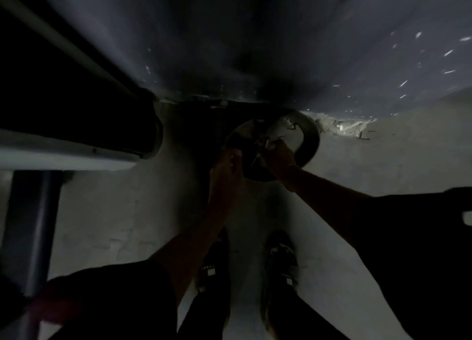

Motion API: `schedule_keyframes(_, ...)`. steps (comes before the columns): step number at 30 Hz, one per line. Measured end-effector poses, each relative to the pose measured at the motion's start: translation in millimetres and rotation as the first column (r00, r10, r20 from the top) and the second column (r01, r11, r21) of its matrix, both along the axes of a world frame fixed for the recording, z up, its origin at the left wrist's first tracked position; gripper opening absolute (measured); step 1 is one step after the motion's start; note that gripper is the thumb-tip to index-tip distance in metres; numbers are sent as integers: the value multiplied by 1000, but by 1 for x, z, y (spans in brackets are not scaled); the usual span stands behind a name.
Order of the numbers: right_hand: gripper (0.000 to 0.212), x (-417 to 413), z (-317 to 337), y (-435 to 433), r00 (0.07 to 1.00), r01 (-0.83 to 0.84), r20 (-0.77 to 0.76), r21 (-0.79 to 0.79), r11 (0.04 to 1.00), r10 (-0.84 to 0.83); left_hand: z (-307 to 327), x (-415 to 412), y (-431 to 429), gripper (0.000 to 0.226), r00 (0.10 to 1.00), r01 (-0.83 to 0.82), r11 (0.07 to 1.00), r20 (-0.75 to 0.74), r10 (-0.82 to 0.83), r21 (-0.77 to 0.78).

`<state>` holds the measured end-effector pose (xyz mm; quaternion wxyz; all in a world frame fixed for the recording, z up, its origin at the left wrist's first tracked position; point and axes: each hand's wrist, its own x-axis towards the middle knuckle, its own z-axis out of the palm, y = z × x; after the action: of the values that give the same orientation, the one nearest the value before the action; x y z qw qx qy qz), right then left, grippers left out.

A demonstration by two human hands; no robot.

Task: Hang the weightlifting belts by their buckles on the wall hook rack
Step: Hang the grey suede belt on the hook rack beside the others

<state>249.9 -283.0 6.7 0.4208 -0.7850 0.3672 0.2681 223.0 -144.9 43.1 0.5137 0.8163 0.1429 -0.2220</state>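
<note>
View: dim and motion-blurred; fine detail is not readable.
Belt [307, 137]: lies on the floor [383, 160] as a curled loop, standing on its edge, at the foot of the wall [255, 33]. It is not on any hook.
Buckle [263, 145]: small bright metal parts inside the belt loop, towards its near side; their exact shape cannot be told.
Left hand [227, 166]: reaches down to the near-left rim of the belt. The fingers are curled over that rim and grip it. The finger ends merge with the dark belt, so the depth of the grip cannot be told.
Right hand [277, 157]: reaches in from the right of the belt, across the loop. The fingers are curled tight, and the fingertips pinch the buckle.
Hand spacing: both hands are on the near half of the belt, close together with the buckle between them.
Wall: dark grey with pale flecks, directly behind the belt.
Debris [342, 128]: pale crumpled scraps along the wall base, just right of the belt.
Pipe [63, 158]: pale horizontal tube, well left of the belt.
Post [33, 224]: dark upright, left of the belt and below the pipe.
Feet [281, 260]: two, in dark sandals, on the near side of the belt with the toes pointing towards it.
</note>
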Motion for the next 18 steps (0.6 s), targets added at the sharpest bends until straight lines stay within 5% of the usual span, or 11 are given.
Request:
schedule_keyframes(10,67,14,-95,-5,999,23,30,70,997,-25,-63,6,4,37,987,158,986,29,-160,57)
schedule_keyframes(18,72,-37,-16,-2,977,92,183,88,992,-107,-15,-22,-9,33,974,219,972,41,-222,83)
